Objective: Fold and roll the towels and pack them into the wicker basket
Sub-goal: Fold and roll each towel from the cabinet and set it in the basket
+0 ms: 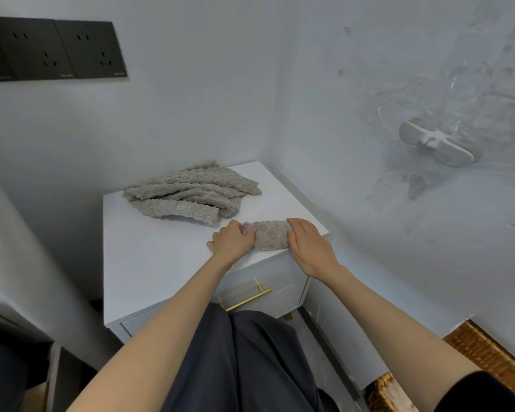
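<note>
Left hand (231, 240) and right hand (308, 245) grip one rolled grey textured towel (269, 236); crumpled grey towel heap (188, 191) awaits rolling, then brown wicker basket (488, 352).

Single head-worn wide-angle view, facing forward and steeply down. The left hand (231, 240) and right hand (308, 248) reach in from the lower edge and meet on the rolled towel (269, 237) just right of frame centre, close to the lens. The white cabinet (149, 263) fills the middle ground, seen from above and in front; the wall corner (275, 114) rises behind it. The wicker basket (488, 355) is cropped by the lower right edge
</note>
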